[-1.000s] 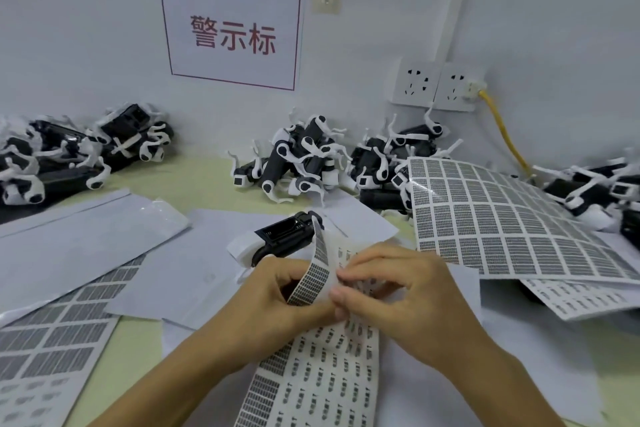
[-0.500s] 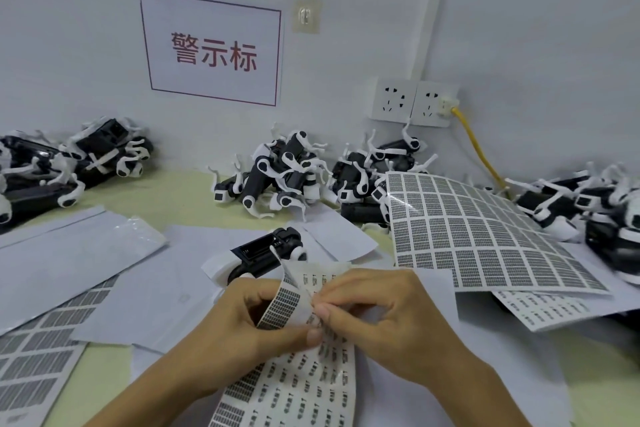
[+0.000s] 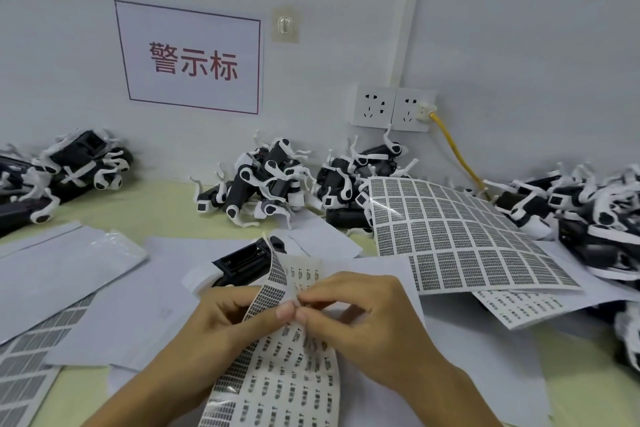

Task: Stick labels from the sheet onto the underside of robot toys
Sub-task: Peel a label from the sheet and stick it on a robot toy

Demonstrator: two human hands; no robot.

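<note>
A long label sheet curls up from the bottom of the view between both hands. My left hand holds its left edge and pinches it with the thumb near the bend. My right hand pinches at a label on the sheet, fingertips meeting the left thumb. Just beyond the hands a black and white robot toy lies on its back on white paper, underside up, partly hidden by the curled sheet.
Piles of robot toys lie at the back left, back middle and right. A large label sheet lies at the right, another at the left. White papers cover the table. Wall sockets hold a yellow cable.
The camera view drifted a little, so the scene shifted in frame. Both hands stay on the label sheet, the right fingertips working at the same spot near the bend.
</note>
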